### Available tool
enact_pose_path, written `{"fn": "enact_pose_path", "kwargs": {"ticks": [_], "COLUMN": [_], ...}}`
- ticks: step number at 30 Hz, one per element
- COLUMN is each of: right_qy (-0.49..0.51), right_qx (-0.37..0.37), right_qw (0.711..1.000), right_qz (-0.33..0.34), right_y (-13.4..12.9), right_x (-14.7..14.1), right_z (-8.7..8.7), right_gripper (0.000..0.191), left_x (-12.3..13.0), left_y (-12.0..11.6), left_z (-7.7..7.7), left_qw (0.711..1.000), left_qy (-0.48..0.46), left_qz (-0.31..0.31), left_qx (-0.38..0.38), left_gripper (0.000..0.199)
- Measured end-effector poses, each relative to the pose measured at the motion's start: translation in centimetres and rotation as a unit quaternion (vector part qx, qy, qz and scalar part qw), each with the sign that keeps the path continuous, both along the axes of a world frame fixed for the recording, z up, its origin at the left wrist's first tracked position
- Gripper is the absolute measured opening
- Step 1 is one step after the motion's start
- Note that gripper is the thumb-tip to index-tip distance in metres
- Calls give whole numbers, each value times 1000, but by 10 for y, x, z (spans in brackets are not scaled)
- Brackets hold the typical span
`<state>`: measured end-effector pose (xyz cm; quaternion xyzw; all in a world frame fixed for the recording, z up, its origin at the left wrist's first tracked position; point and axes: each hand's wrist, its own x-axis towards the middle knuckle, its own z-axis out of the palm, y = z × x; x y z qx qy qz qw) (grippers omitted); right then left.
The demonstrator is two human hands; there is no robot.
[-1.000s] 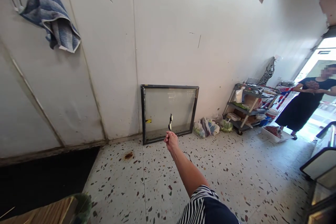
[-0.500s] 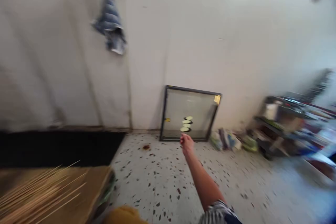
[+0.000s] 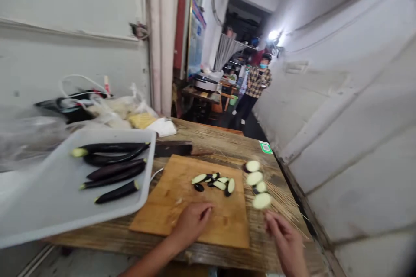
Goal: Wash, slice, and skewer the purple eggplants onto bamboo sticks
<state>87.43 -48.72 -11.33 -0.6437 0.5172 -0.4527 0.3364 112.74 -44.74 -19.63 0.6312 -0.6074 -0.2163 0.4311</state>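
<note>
My left hand [image 3: 191, 223] rests on a wooden cutting board [image 3: 162, 214], just below a small pile of cut eggplant pieces [image 3: 212, 181], and holds nothing I can see. My right hand [image 3: 286, 242] is at the table's right side, and its fingers appear to pinch a bamboo skewer bearing pale eggplant slices [image 3: 256, 179]. A loose bundle of bamboo skewers [image 3: 282, 203] lies under them. Several long, thin, dark purple eggplants [image 3: 113, 169] lie in a white plastic tray [image 3: 48, 190], which overlaps the board's left side. A dark-handled knife [image 3: 172, 148] lies behind the board.
The scarred wooden table [image 3: 224, 136] runs along a white wall [image 3: 357, 138] on the right. Plastic bags [image 3: 120, 110] are heaped at the left. A green sticker [image 3: 265, 147] sits on the table. Down the corridor stands a person in a plaid shirt [image 3: 258, 86].
My view has swung from the wall, glass pane and terrazzo floor to the table. My right hand, earlier stretched out over the floor with the slices, is now at the table.
</note>
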Motion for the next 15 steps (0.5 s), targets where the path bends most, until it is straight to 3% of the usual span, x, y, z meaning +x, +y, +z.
{"fn": "enact_pose_path", "kwargs": {"ticks": [4, 8, 10, 15], "right_qy": [73, 165, 208, 259], "right_qx": [-29, -163, -233, -294], "right_qw": [972, 899, 851, 770], "right_qz": [221, 372, 423, 504], "right_y": [-26, -39, -40, -43], "right_x": [121, 222, 266, 348], "right_z": [17, 17, 13, 0], "right_gripper": [29, 25, 26, 10], "left_x": [-2, 2, 3, 6], "left_y": [4, 4, 4, 5], "left_z": [5, 5, 4, 7], "left_qw": [1000, 999, 998, 995], "left_qy": [12, 33, 49, 87], "left_qz": [-19, -30, -27, -50], "left_qx": [0, 19, 17, 8], "left_gripper": [29, 25, 24, 28]}}
